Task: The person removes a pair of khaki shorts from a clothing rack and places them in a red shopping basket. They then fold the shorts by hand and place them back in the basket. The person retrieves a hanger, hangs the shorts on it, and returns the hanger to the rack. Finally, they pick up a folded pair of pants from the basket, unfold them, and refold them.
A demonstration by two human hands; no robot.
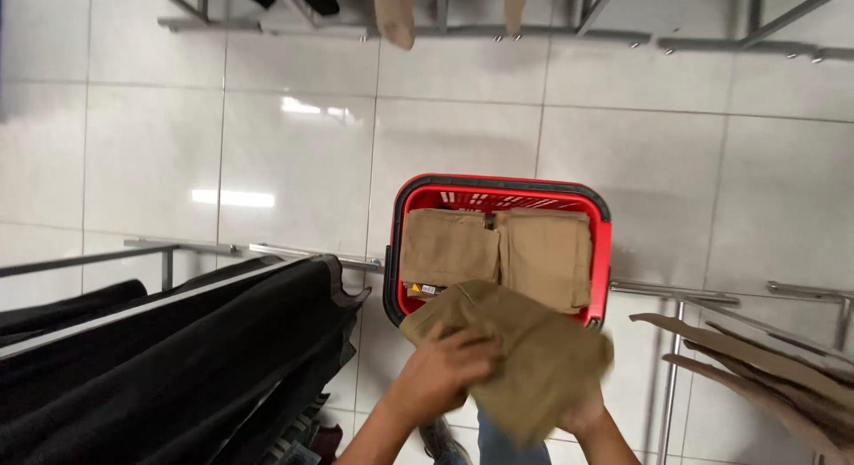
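— So, what is held over the basket?

— A folded olive-khaki cloth garment (520, 358) is gripped by both hands just in front of the red plastic shopping basket with a black rim (601, 251), its far corner overlapping the near rim. The left hand (442, 369) is laid on top of the fabric, fingers curled down and clamped on its near-left edge. The right hand (583, 416) is mostly hidden under the cloth; only its heel is seen, pressed against the underside, so the fingers' closure cannot be told for certain, though the garment is supported by it.

— And what is seen inside the basket?

— Two folded tan garments (494, 251) are laid side by side in it, touching each other.

— What is found around it?

— The basket is set on a glossy white tiled floor (294, 153). Black garments (178, 358) are hung on a metal rail (311, 253) at the left, and light brown pieces (765, 367) are seen at the right.
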